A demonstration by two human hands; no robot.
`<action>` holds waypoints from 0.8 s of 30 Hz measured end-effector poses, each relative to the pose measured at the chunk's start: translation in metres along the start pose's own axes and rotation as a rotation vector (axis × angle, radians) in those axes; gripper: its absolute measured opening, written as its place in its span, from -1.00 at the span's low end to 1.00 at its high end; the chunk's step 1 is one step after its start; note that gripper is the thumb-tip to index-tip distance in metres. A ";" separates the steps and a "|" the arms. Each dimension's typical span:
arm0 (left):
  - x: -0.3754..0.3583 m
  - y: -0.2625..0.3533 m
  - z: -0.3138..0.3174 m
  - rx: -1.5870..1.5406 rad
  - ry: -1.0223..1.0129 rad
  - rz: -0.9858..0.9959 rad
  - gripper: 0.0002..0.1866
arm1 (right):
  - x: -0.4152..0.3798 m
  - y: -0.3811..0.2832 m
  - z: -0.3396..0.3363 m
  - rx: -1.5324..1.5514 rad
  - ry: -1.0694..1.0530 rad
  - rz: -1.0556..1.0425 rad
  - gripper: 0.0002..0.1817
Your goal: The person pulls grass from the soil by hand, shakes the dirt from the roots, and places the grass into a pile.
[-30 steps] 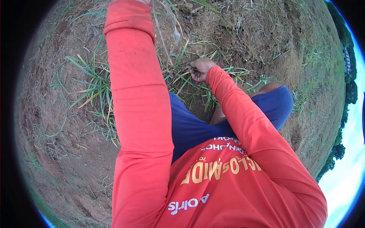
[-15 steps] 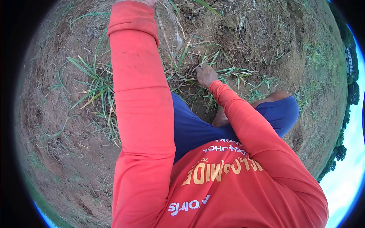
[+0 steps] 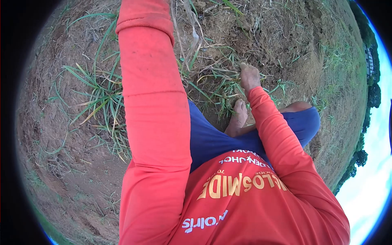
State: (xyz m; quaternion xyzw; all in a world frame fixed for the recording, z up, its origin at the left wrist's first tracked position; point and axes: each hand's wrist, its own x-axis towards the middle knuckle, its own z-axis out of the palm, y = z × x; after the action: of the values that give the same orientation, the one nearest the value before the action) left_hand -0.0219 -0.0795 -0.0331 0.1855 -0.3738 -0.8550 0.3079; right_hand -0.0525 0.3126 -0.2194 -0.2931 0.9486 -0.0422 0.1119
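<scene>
My right hand [image 3: 250,77] is low over a patch of grass [image 3: 226,85], its fingers curled closed. Green blades lie right beside the knuckles. What the fingers hold, if anything, is hidden. My left arm, in a red sleeve [image 3: 151,81], stretches up past the top edge, so my left hand is out of view. Dry, pale grass strands [image 3: 194,34] hang down just right of that cuff. A bare foot [image 3: 239,116] stands on the soil below my right hand.
A larger green grass clump [image 3: 104,98] grows left of my left sleeve. Brown soil [image 3: 77,163] with dry straw spreads around. My bent knee in blue cloth [image 3: 302,122] is at the right. Trees [image 3: 371,94] and a building [image 3: 368,61] stand at the far right edge.
My right hand has moved right, away from the middle of the grass patch, uncovering blades and the foot. My left hand, partly visible before, has slipped beyond the top edge.
</scene>
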 end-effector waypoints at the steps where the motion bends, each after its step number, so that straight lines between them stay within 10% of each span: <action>1: 0.001 0.000 0.003 -0.009 0.008 0.010 -0.85 | 0.010 -0.001 0.003 0.177 0.114 0.123 -0.74; 6: -0.008 0.010 0.001 0.029 0.062 0.079 -0.87 | 0.046 -0.060 -0.064 0.902 0.420 0.456 -0.47; 13: -0.015 0.039 -0.022 -0.071 0.033 0.050 -0.87 | 0.062 -0.063 -0.014 0.584 0.012 0.266 -0.36; 24: -0.016 0.037 -0.017 -0.020 0.067 0.100 -0.85 | 0.059 -0.040 -0.008 0.720 0.272 0.374 -0.75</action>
State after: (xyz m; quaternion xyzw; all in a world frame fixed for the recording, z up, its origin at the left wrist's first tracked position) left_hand 0.0134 -0.0972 -0.0145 0.1921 -0.3636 -0.8354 0.3646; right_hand -0.0796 0.2464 -0.2168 -0.0501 0.9162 -0.3880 0.0866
